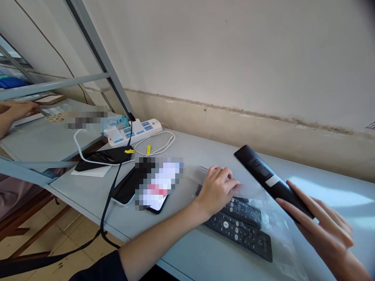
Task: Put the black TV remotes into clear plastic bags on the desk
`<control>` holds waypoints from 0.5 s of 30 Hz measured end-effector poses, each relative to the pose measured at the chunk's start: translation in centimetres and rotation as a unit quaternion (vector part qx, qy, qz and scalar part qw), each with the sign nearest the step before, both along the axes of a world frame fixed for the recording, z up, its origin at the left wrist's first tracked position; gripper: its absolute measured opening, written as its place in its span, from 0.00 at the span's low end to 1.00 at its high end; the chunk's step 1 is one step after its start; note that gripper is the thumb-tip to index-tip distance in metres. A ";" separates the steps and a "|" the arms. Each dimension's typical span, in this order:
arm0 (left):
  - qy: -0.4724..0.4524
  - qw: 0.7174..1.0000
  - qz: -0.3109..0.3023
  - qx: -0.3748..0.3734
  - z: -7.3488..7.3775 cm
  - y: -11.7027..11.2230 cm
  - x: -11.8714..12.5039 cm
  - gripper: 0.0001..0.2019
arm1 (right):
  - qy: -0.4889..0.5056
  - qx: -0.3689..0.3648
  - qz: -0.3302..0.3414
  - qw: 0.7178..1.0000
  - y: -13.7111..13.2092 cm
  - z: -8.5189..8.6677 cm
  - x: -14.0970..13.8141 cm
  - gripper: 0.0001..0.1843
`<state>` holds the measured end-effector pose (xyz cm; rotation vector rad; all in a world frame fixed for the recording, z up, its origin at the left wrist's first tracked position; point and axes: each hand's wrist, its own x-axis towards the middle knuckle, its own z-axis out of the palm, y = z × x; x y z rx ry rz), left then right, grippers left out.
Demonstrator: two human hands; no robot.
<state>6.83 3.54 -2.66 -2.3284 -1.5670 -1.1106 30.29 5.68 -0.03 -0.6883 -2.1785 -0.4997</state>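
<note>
In my right hand [325, 228] is a black remote control [260, 168], tilted above the table, with its back and a small white label facing me. My fingers and thumb close around its lower end. My left hand [216, 189] has curled fingers, pinching a thin clear plastic bag [254, 191]. Below that hand, a black remote with many buttons [243, 234] lies face up on the table, and another remote [246, 212] lies behind it, seemingly wrapped in plastic. More clear plastic [284, 242] spreads to the right of them.
Left of my hand lie phones, a lit one [159, 205] among them. A white power strip [137, 132] with a white cable [172, 140] stands behind. A black strap [107, 207] crosses the table edge. Beyond the metal bed frame [99, 50], another person's hand [17, 111] rests on the neighbouring table.
</note>
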 end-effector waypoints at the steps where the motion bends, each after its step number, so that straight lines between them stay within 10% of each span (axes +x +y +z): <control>1: 0.006 1.000 0.000 -0.001 -0.1 0.0 -0.1 0.13 | -0.014 0.008 0.017 1.000 0.0 0.0 0.1 0.24; 15: -0.036 0.999 -0.025 0.025 -0.6 -0.2 -0.1 0.11 | -0.026 0.156 -0.030 0.987 0.6 -0.9 0.3 0.32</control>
